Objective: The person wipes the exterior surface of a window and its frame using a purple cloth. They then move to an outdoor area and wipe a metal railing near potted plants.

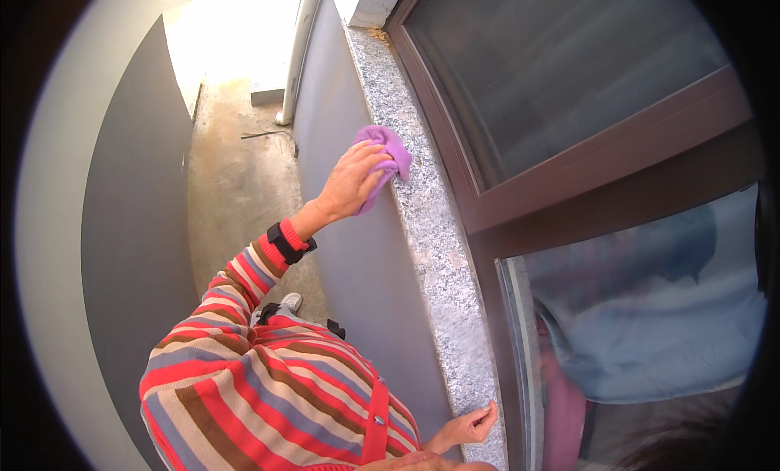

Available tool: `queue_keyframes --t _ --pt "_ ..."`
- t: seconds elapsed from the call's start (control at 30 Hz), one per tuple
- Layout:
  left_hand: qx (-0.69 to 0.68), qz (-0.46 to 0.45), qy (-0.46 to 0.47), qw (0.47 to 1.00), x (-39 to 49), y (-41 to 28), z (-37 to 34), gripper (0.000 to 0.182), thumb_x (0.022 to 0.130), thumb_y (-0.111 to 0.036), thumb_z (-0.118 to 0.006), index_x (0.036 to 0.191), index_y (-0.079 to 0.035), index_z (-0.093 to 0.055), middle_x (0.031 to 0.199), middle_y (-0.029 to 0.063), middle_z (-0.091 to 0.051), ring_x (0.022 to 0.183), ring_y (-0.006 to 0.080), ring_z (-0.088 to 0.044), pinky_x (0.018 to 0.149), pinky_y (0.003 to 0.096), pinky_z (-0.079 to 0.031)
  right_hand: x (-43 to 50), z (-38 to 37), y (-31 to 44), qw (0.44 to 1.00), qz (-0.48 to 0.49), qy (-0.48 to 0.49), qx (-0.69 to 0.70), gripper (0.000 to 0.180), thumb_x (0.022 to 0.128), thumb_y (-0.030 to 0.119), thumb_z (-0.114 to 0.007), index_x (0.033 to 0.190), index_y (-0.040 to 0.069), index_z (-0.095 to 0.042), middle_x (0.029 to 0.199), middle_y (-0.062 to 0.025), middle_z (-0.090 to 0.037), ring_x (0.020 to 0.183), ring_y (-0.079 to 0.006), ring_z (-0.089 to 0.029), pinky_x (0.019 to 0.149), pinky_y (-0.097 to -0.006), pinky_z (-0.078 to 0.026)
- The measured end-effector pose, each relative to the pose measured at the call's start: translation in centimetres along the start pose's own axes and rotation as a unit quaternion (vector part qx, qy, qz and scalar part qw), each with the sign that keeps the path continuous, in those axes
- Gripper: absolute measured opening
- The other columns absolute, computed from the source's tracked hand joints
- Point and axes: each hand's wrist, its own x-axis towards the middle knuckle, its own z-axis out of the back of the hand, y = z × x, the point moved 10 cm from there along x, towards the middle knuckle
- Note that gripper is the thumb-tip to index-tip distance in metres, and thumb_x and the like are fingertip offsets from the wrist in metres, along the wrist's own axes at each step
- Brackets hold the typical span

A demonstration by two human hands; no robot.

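My left hand (356, 175) grips a purple cloth (399, 148), fingers spread over its top. The cloth lies over the outer edge of a speckled granite window sill (436, 251), and part of it hangs down past that edge. Near the bottom of the view, my right hand (472, 423) is over the near end of the sill, its fingers curled in. Nothing shows between those fingers, and I cannot tell whether the hand touches the stone. A black strap (286, 242) goes around my left cuff.
A brown-framed window (591, 148) borders the sill on the right. Yellowish bits (379, 35) lie in the sill's far corner. Below the sill is a grey wall (365, 276). A concrete passage (237, 184) runs between it and another wall (140, 184), past a white pipe (298, 56).
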Motion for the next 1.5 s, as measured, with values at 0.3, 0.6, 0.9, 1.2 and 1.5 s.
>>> queue_keyframes --t 0.3,0.6,0.9,1.2,1.5 --pt "-0.797 0.203 -0.076 0.563 -4.8 5.3 0.9 0.058 0.108 -0.046 -0.034 0.152 -0.008 -0.037 0.156 0.0170 -0.039 0.138 0.0411 -0.045 0.113 0.0559 -0.038 -0.2 -0.2 -0.4 1.000 0.028 0.003 0.002 0.017 0.100 0.008 -0.057 0.106 0.000 -0.071 0.080 -0.0105 -0.070 0.052 -0.0208 -0.053 0.048 -0.0360 -0.038" --pt "-0.746 0.284 -0.028 0.601 -6.6 6.4 1.7 0.053 0.105 -0.038 -0.048 0.147 -0.006 -0.043 0.141 0.0178 -0.055 0.124 0.0311 -0.059 0.107 0.0457 -0.048 -0.4 -0.4 -0.9 1.000 0.010 0.026 0.002 0.016 0.099 0.007 -0.058 0.106 0.001 -0.071 0.078 -0.0097 -0.069 0.050 -0.0210 -0.052 0.047 -0.0368 -0.036" --pt "-0.218 0.384 0.168 0.881 -11.8 11.3 5.3 0.039 0.108 -0.023 -0.042 0.138 0.000 -0.053 0.120 0.0101 -0.065 0.101 0.0169 -0.065 0.090 0.0332 -0.055 -0.3 -0.2 -0.7 1.000 0.014 0.018 0.015 0.017 0.098 0.006 -0.057 0.106 0.000 -0.071 0.081 -0.0114 -0.070 0.055 -0.0204 -0.055 0.050 -0.0346 -0.041" --pt "-0.719 0.309 -0.034 0.621 -12.2 9.6 4.5 0.053 0.110 -0.040 -0.034 0.148 -0.004 -0.041 0.149 0.0158 -0.048 0.135 0.0295 -0.049 0.116 0.0465 -0.038 -0.6 -0.6 -1.6 0.997 -0.018 0.058 0.041 0.018 0.099 0.006 -0.057 0.107 -0.002 -0.070 0.090 -0.0131 -0.072 0.064 -0.0230 -0.062 0.056 -0.0355 -0.047" --pt "-0.794 0.227 -0.045 0.562 -11.1 7.1 5.0 0.056 0.109 -0.043 -0.034 0.150 -0.006 -0.038 0.153 0.0145 -0.044 0.138 0.0300 -0.046 0.118 0.0476 -0.036 -0.7 -0.8 -2.0 0.998 0.003 0.060 0.029 0.017 0.099 0.006 -0.057 0.108 -0.002 -0.070 0.091 -0.0128 -0.072 0.068 -0.0228 -0.064 0.057 -0.0349 -0.047"
